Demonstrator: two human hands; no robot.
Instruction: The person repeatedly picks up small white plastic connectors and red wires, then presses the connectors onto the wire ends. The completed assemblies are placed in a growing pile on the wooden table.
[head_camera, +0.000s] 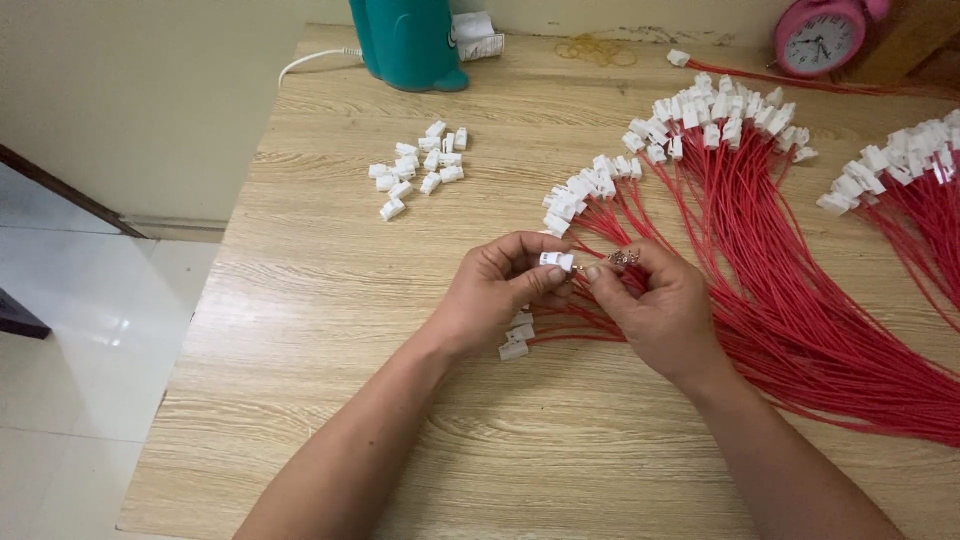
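Note:
My left hand (497, 292) pinches a small white plastic connector (556, 261) between thumb and fingers over the middle of the wooden table (330, 330). My right hand (662, 305) meets it from the right, gripping the metal-tipped ends of thin red wires (622, 259) right at the connector. Under both hands lie a few more white connectors (516, 340) on red wires. A loose heap of empty white connectors (420, 165) sits to the upper left of my hands.
Big fans of red wires with white connectors (745, 200) spread across the right half, another bundle (905, 185) at the far right. A teal appliance (410, 42) with a white cord, rubber bands (596, 50) and a pink clock (820, 38) stand at the back. The table's left edge drops to tiled floor.

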